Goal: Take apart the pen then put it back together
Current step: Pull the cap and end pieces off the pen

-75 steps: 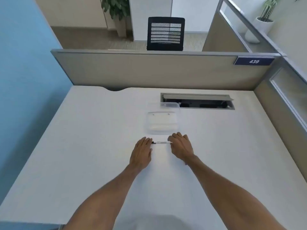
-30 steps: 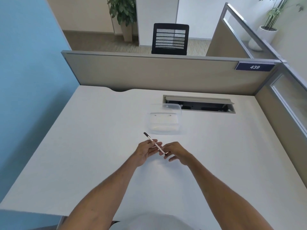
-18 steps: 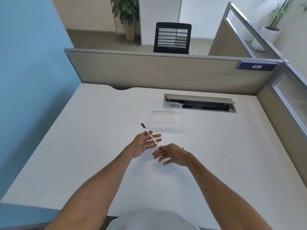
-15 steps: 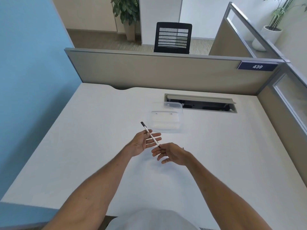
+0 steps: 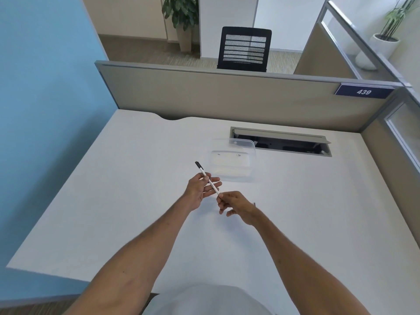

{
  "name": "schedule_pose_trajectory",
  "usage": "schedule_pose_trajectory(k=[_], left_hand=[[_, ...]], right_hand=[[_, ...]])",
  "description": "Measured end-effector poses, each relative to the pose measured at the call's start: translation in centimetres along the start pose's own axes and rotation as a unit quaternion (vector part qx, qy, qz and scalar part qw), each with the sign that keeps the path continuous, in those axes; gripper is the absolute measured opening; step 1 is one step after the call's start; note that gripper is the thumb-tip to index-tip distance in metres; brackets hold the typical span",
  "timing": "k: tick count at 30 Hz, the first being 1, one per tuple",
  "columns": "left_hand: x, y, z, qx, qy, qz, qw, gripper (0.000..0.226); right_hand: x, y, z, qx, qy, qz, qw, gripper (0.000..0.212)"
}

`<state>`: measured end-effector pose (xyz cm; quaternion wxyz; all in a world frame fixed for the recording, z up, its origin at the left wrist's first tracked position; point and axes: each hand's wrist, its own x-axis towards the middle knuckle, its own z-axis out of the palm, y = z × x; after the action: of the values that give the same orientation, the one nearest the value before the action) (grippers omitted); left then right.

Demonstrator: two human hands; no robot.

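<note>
A thin white pen (image 5: 205, 178) with a black cap at its far end is held above the white desk (image 5: 127, 201), slanting from upper left to lower right. My left hand (image 5: 198, 189) holds the pen's middle between thumb and fingers, the other fingers spread. My right hand (image 5: 236, 205) pinches the pen's near end with its fingertips. A small dark piece (image 5: 254, 204) lies on the desk just right of my right hand; what it is I cannot tell.
A clear plastic container (image 5: 234, 162) stands on the desk just beyond my hands. Behind it is an open cable slot (image 5: 281, 142) in the desk. Grey partitions (image 5: 227, 94) close the back and right sides, a blue wall the left.
The pen was lifted off the desk and turned slantwise. Over the last half second my right hand's fingertips closed on its near end; my left hand kept its hold.
</note>
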<state>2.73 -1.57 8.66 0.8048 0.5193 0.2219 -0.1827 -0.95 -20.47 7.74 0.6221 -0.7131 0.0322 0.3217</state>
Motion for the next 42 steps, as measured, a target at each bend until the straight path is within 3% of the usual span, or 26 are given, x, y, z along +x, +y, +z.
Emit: schedule_pose_trajectory(k=[9, 14, 16, 22, 28, 31, 37, 42], left_hand=[[0.3, -0.5, 1.2, 0.004, 0.075, 0.013, 0.997, 0.009], [0.9, -0.9, 1.2, 0.002, 0.133, 0.022, 0.991, 0.015], [1.0, -1.1, 1.0, -0.007, 0.136, 0.025, 0.990, 0.023], [0.9, -0.6, 0.4, 0.005, 0.068, -0.003, 0.998, 0.029], [0.8, -0.6, 0.3, 0.037, 0.008, -0.016, 0.999, 0.027], [0.5, -0.6, 0.5, 0.053, -0.001, -0.006, 0.999, 0.024], [0.6, -0.2, 0.7, 0.018, -0.003, 0.003, 1.000, 0.024], [0.3, 0.3, 1.3, -0.011, -0.048, -0.037, 0.998, 0.014]], right_hand=[[1.4, 0.5, 0.6, -0.231, 0.124, -0.057, 0.963, 0.038], [0.9, 0.6, 0.9, -0.391, 0.203, -0.094, 0.893, 0.026], [0.7, 0.5, 1.0, -0.403, 0.233, -0.103, 0.879, 0.021], [1.2, 0.8, 0.3, -0.219, 0.182, -0.069, 0.956, 0.019], [0.4, -0.2, 0.2, -0.068, 0.113, -0.015, 0.991, 0.035], [0.1, -0.6, 0.4, -0.015, 0.064, 0.013, 0.998, 0.047], [0.3, -0.8, 0.6, 0.040, 0.046, 0.005, 0.998, 0.041], [0.6, -1.1, 0.2, 0.078, 0.042, 0.032, 0.996, 0.038]])
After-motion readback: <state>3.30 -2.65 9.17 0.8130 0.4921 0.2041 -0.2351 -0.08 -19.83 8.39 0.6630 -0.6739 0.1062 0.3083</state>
